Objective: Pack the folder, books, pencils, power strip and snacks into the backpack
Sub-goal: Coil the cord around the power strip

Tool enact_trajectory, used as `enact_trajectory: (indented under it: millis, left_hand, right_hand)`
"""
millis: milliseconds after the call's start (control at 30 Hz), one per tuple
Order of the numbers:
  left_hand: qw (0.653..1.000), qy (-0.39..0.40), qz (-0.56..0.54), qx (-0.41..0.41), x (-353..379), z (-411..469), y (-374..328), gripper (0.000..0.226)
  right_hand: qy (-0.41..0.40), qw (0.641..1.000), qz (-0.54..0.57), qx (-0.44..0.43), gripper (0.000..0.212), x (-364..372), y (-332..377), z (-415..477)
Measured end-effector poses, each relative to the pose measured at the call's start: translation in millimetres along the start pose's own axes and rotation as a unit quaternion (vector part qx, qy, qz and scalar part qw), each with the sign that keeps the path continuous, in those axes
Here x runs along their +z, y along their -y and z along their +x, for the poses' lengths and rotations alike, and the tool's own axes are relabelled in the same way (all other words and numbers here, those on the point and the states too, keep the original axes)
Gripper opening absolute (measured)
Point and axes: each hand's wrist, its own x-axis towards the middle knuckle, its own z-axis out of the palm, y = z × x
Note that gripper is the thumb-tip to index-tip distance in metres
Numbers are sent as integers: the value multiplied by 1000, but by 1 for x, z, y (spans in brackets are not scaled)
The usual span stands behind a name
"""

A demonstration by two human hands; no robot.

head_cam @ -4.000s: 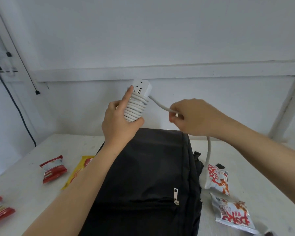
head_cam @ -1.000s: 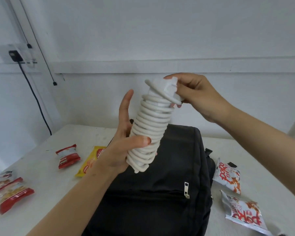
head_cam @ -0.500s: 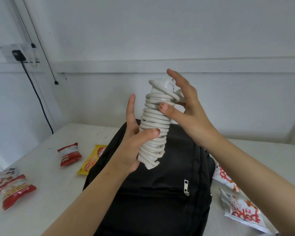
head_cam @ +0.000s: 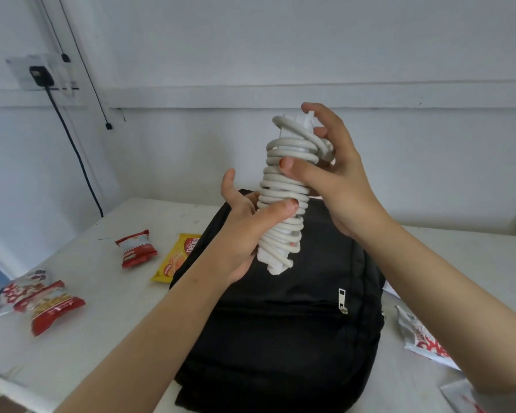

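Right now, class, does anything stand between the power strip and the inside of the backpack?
Only the backpack itself: it lies flat under the power strip, its front zipper looks closed, no opening shows.

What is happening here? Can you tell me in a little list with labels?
backpack: black, lying on the table
strip: white, cord wound round it, tilted, above the backpack
left grip: holds the strip's lower half
right grip: holds the strip's top
snacks: loose on the table, both sides of the backpack

Backpack (head_cam: 280, 338) central, snack packets (head_cam: 136, 248) flanking
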Motion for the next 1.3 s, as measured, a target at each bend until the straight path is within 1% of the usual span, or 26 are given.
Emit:
enact_trajectory:
  millis: [67, 200, 267, 333, 367, 400, 467, 533, 567, 633, 700, 767, 800, 833, 900, 933, 967, 1000, 1033, 1067, 1100, 1133, 1167, 1200, 1233, 1300]
  left_hand:
    - [1000, -1, 15, -12, -7, -2, -5, 122]
    - [997, 25, 62, -45, -28, -11, -13, 102]
    - [991, 52, 112, -48, -46, -20, -12, 93]
    - [977, 85, 196, -25, -72, -36, -4, 76]
    - [963, 104, 250, -4, -87, -45, 3, 71]
    - [940, 125, 317, 7, -102, -56, 10, 75]
    - [878, 182, 443, -1, -130, -76, 24, 92]
    - [825, 241, 511, -19, -149, -91, 36, 94]
    - [814, 248, 524, -18, -155, -95, 41, 91]
    - [825, 229, 516, -4, -162, -99, 46, 80]
    - [856, 183, 483, 24, -163, -97, 49, 70]
    - [884, 135, 445, 51, -160, -92, 47, 64]
    - [890, 118, 435, 72, -158, -89, 45, 60]
    - [882, 104, 443, 119, -154, -86, 42, 54]
    - [829, 94, 495, 243, -149, -80, 40, 35]
    - [804, 109, 517, 273, -147, -79, 39, 28]
    - [794, 128, 525, 280, -144, -78, 38, 27]
    - [774, 161, 537, 295, -144, -76, 42, 29]
    - [748, 185, 545, 331, -144, -75, 43, 31]
    - [705, 210, 567, 371, -144, -73, 42, 30]
    - [647, 213, 589, 435, -146, -70, 46, 27]
    - [599, 231, 585, 495, -152, -66, 52, 28]
    - [549, 246, 592, 536, -157, -62, 57, 34]
    - [524, 251, 600, 550, -160, -59, 61, 42]
    - [510, 251, 606, 556, -162, -58, 63, 49]
    - [485, 270, 639, 533, -165, -60, 64, 53]
  right_hand:
    - [-16, 999, 31, 20, 66, 6, -2, -2]
    - [-40, 990, 123, 53, 60, 25, -1, -13]
    - [-52, 989, 121, 62, 60, 33, -2, -20]
    - [-59, 991, 95, 67, 63, 38, -1, -29]
    - [-60, 993, 80, 69, 65, 40, 0, -34]
    - [-62, 993, 65, 70, 66, 41, 0, -40]
    - [-66, 995, 30, 71, 68, 43, 2, -52]
    - [-65, 996, -15, 67, 72, 45, 4, -65]
    - [-60, 995, -41, 62, 73, 47, 5, -72]
    - [-44, 994, -90, 46, 73, 50, 8, -85]
    - [-37, 991, -127, 31, 71, 55, 13, -97]
    - [-51, 985, -162, 8, 69, 62, 20, -108]
    - [-65, 981, -183, -10, 69, 65, 25, -113]
    - [-80, 976, -202, -31, 68, 68, 30, -118]
    - [-116, 963, -230, -73, 65, 73, 40, -126]
    - [-138, 956, -242, -94, 66, 75, 46, -129]
    - [-160, 947, -255, -112, 67, 76, 51, -132]
    - [-180, 939, -266, -125, 68, 78, 56, -135]
    - [-198, 931, -276, -135, 67, 79, 60, -139]
    - [-211, 925, -284, -141, 67, 80, 64, -142]
    - [-222, 919, -291, -144, 66, 81, 68, -146]
    - [-229, 915, -299, -144, 66, 81, 71, -149]
    - [-231, 911, -309, -142, 66, 81, 73, -153]
    - [-230, 909, -320, -139, 67, 81, 75, -158]
    - [-228, 906, -329, -137, 67, 81, 75, -162]
    - [-223, 903, -342, -133, 67, 81, 75, -171]
